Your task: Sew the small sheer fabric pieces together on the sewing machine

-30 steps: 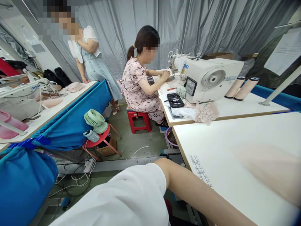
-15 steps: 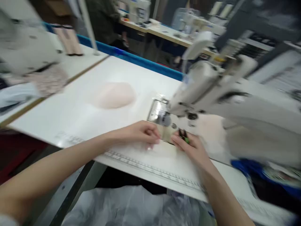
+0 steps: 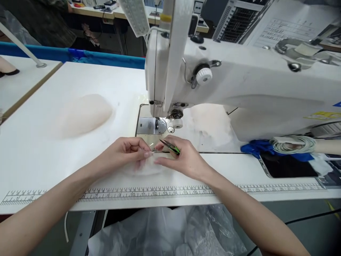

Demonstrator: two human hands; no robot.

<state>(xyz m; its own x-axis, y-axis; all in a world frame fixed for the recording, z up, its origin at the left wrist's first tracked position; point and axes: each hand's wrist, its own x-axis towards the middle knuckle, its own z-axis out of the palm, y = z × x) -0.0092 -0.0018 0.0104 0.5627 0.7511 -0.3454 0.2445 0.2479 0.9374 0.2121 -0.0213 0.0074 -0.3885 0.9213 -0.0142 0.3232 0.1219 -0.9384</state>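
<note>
Just in front of the sewing machine's (image 3: 229, 71) needle plate (image 3: 146, 125), my two hands meet over the white table. My left hand (image 3: 126, 152) pinches a thin, sheer white piece of fabric (image 3: 149, 168) between thumb and fingers; its outline fades against the tabletop. Black-and-green thread snips (image 3: 172, 147) lie in my right hand (image 3: 188, 158), blades pointing left past the fingers. The right fingertips are close to the left ones, where fine whitish thread shows. Whether the right fingertips also touch the fabric, I cannot tell.
A pale beige fabric piece (image 3: 89, 113) lies left of the machine, another (image 3: 210, 121) under its arm. A ruler strip (image 3: 119, 193) runs along the front edge. To the right are a phone (image 3: 289, 168), blue cloth (image 3: 254, 147) and coiled cord (image 3: 293, 145). A person (image 3: 39, 25) stands behind.
My view has turned to the right, and the picture is sharper. Both hands stay close together in front of the machine, with the snips still in the right hand.
</note>
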